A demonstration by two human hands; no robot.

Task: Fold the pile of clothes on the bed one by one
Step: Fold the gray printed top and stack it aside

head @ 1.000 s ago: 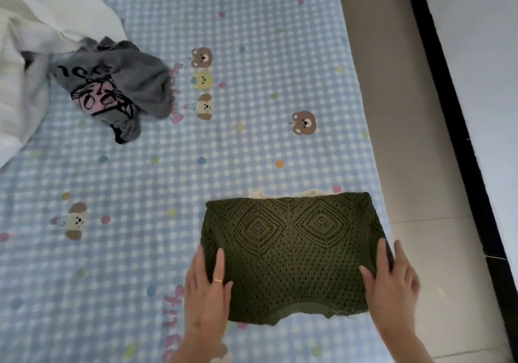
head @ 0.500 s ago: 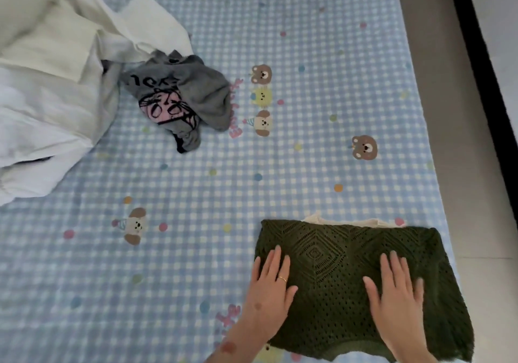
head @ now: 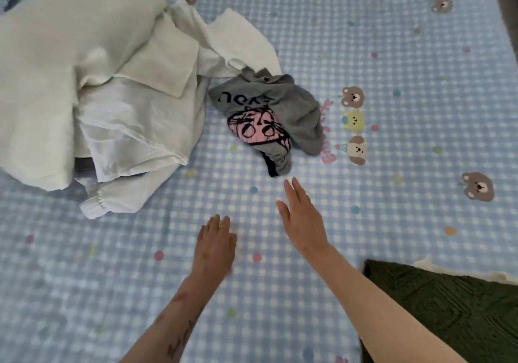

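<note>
A crumpled grey garment (head: 294,110) with a pink and black print lies in the middle of the bed. My right hand (head: 301,219) is stretched out flat just short of its lower edge, holding nothing. My left hand (head: 214,243) hovers lower and to the left, fingers straight, also holding nothing. A heap of white and cream clothes (head: 92,82) fills the upper left. The folded dark green knit top (head: 454,312) lies at the lower right, partly under my right forearm.
The bed sheet (head: 392,222) is blue and white check with bear and dot prints. A strip of cream fabric (head: 462,271) shows at the far edge of the green top. The bed's right edge is at the frame's top right corner.
Both hands have left the green knit top and reached forward and left toward the grey garment. The view has swung left, so the green top now sits at the lower right.
</note>
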